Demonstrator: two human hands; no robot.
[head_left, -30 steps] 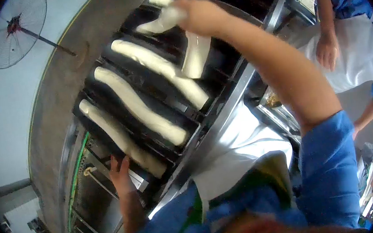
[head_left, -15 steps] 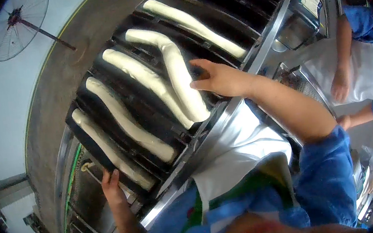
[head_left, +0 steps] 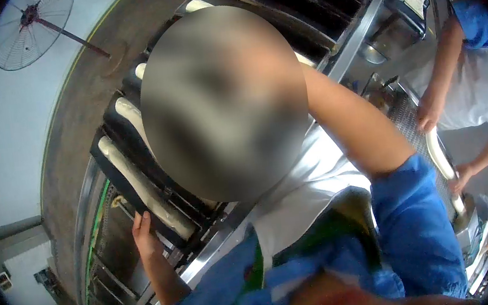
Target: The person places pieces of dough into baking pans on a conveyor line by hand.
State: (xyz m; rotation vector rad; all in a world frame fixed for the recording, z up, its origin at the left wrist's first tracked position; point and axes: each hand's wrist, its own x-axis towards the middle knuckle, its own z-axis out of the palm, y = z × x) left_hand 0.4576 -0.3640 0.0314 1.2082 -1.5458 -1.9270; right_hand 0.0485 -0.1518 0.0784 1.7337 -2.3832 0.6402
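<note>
Long pale dough strips lie in dark trough-like trays on a metal frame; the nearest strip [head_left: 146, 188] rests whole in the leftmost tray [head_left: 132, 204]. A second strip [head_left: 129, 114] shows only its upper part. My left hand [head_left: 143, 227] is at the outer edge of the leftmost tray, fingers raised and a little apart, holding nothing that I can see. A large blurred disc covers the middle of the view. Inside it my right hand [head_left: 254, 61] is only a skin-toned smear over the trays; its fingers and anything in them are hidden.
At the right, a co-worker's two hands [head_left: 429, 113] [head_left: 461, 179] hold a dough strip [head_left: 438, 154] beside a perforated metal tray [head_left: 406, 125]. A wall fan [head_left: 30, 17] is at the upper left. The metal rail [head_left: 357, 34] runs diagonally past my apron.
My right hand has moved up and left over the trays, into the blurred area. The co-worker's hands now hold a dough strip. My left hand has barely moved.
</note>
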